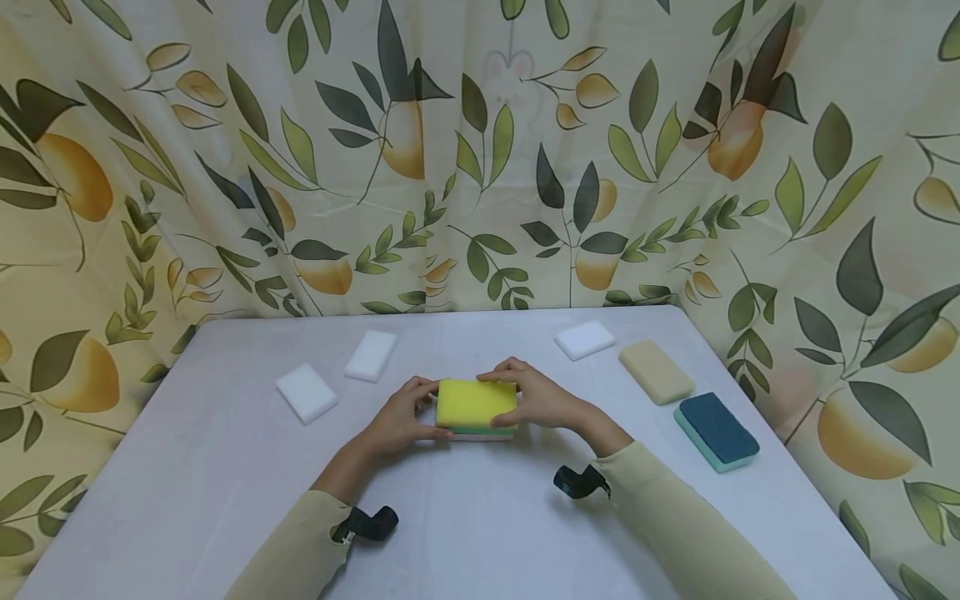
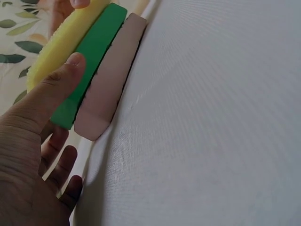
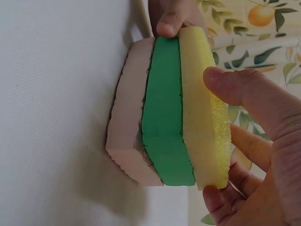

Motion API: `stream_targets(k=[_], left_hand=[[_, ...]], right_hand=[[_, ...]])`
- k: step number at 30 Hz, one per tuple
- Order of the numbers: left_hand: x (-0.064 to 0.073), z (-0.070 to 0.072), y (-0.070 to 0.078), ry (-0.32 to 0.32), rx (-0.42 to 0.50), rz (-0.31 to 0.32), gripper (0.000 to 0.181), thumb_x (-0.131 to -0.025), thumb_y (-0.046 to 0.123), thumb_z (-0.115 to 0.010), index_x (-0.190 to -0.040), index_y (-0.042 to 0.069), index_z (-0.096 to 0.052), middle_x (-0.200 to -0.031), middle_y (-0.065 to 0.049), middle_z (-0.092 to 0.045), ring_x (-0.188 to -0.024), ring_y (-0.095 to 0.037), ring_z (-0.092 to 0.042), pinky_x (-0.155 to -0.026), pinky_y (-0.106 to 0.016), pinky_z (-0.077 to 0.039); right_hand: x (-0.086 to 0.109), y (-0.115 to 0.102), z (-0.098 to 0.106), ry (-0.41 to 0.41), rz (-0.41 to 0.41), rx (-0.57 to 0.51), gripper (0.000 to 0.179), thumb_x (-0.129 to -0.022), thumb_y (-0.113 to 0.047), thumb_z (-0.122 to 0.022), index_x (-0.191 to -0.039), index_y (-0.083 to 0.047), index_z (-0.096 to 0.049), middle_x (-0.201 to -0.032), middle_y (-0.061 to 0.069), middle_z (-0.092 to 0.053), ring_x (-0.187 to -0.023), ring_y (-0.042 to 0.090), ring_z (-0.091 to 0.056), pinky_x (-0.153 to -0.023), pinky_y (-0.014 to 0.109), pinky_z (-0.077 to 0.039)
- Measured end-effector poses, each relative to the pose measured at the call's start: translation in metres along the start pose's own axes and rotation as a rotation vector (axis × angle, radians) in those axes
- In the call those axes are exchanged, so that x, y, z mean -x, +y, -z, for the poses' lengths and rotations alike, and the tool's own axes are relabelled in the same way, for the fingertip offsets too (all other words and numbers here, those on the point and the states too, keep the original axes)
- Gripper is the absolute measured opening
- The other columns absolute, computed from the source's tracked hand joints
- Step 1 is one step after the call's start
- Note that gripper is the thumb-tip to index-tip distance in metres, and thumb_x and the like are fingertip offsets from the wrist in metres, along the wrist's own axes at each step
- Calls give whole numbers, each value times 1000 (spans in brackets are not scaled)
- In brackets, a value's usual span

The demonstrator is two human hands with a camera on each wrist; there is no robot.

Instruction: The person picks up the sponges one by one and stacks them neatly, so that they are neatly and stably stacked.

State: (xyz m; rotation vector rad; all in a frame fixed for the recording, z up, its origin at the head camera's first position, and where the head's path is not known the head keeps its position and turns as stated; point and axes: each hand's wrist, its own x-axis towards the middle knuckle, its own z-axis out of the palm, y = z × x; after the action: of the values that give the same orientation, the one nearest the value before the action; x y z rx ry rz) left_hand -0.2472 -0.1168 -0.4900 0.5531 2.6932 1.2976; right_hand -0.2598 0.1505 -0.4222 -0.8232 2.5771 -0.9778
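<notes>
A three-layer stack of sponges stands at the middle of the table. The yellow sponge (image 1: pixel 474 403) is on top, the green sponge (image 3: pixel 162 103) lies under it, and a pale pinkish sponge (image 3: pixel 128 101) forms the bottom layer on the cloth. At the stack's left end my left hand (image 1: pixel 402 418) grips the green sponge, its thumb on the front side and fingers round the back. From the right, my right hand (image 1: pixel 546 400) pinches the yellow sponge, thumb at the front edge and fingers at the back edge.
Two white sponges, one nearer (image 1: pixel 307 393) and one farther (image 1: pixel 371 356), lie at the left. To the right are another white sponge (image 1: pixel 585 340), a beige sponge (image 1: pixel 656 372) and a dark-blue-topped sponge (image 1: pixel 717 432). A patterned curtain (image 1: pixel 480 208) hangs behind the table (image 1: pixel 187 500).
</notes>
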Motion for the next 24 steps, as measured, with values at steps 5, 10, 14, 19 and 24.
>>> stream_targets(k=[5, 10, 14, 19, 24], left_hand=[[3, 2, 0, 2, 8, -6, 88, -67, 38, -91, -143, 16, -52, -118, 2, -53, -109, -18, -52, -94, -39, -45], [8, 6, 0, 9, 10, -5, 93, -67, 42, -90, -147, 19, -48, -122, 0, -52, -112, -20, -53, -94, -41, -46], [10, 8, 1, 13, 28, -15, 95, -68, 40, -90, -149, 18, -45, -126, -3, -51, -114, -22, -51, -95, -43, -44], [7, 11, 7, 18, 51, -44, 94, -69, 39, -89, -149, 16, -45, -128, -5, -48, -115, -23, -50, -98, -46, -43], [2, 13, 14, 14, 36, -75, 91, -71, 40, -88, -148, 18, -46, -130, -4, -46, -116, -22, -48, -99, -48, -43]], right_hand=[[0, 1, -1, 7, 7, -3, 68, -75, -32, -86, -137, -17, -59, -126, 4, -52, -121, 23, -47, -105, 48, -38], [0, 2, -2, 8, 8, -3, 68, -76, -32, -86, -137, -17, -60, -126, 4, -52, -121, 23, -47, -105, 48, -38], [0, 2, -2, 5, 10, -7, 67, -76, -31, -86, -136, -17, -60, -126, 4, -52, -121, 23, -47, -105, 48, -38], [0, 3, -2, 4, 26, -14, 66, -76, -29, -85, -136, -16, -60, -127, 4, -52, -121, 23, -47, -106, 48, -38], [0, 2, -2, 5, 42, -12, 66, -76, -29, -85, -136, -15, -60, -127, 4, -53, -121, 23, -48, -106, 47, -38]])
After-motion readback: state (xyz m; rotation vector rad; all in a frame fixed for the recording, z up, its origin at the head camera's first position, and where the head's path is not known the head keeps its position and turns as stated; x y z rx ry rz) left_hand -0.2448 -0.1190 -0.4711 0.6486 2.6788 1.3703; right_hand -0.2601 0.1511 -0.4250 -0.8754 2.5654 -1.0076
